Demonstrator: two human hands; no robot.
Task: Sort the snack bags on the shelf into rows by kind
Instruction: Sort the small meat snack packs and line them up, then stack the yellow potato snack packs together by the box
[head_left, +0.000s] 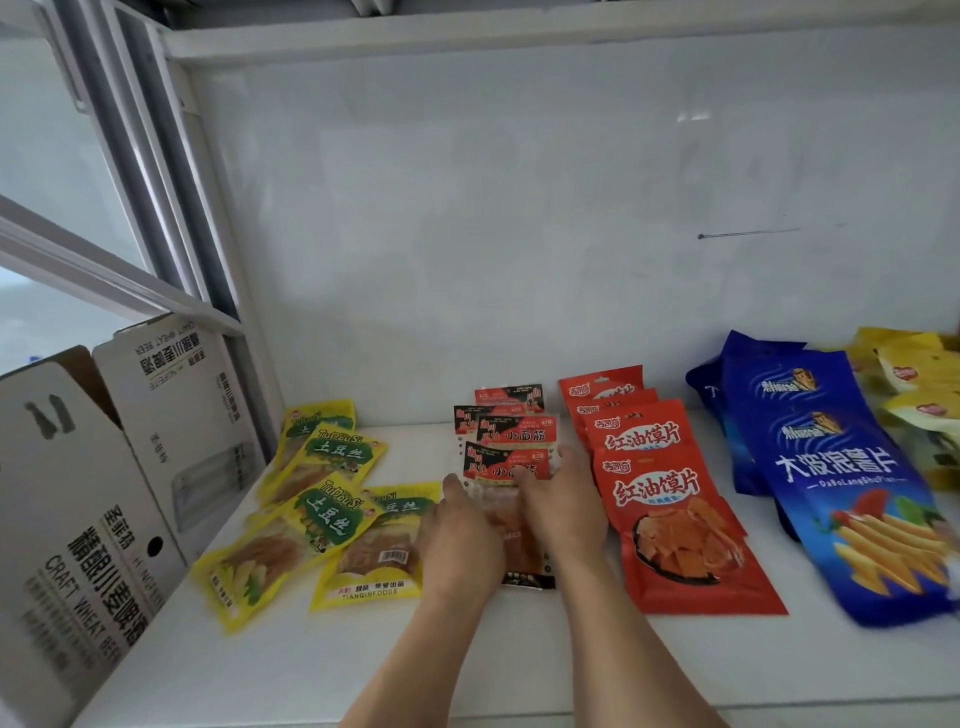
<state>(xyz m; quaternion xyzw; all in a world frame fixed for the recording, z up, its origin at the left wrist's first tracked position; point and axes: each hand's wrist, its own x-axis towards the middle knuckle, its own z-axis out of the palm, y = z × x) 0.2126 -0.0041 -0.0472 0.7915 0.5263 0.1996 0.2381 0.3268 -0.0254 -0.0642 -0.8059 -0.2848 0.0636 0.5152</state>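
My left hand (457, 525) and right hand (563, 512) lie flat, fingers relaxed, on the nearest small red-and-black bag (511, 512) mid-shelf (571, 660). Yellow bags (322, 512) crowd the left, red bags (675, 519) touch the right. Bare shelf stays near me. A cardboard box (98, 499) blocks the far left; blue bags (852, 499) lie right.

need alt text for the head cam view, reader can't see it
Both hands, left hand and right hand, rest on the front red-and-black snack bag mid-shelf. Yellow bags lie left, orange-red bags and blue bags right, a cardboard box far left.
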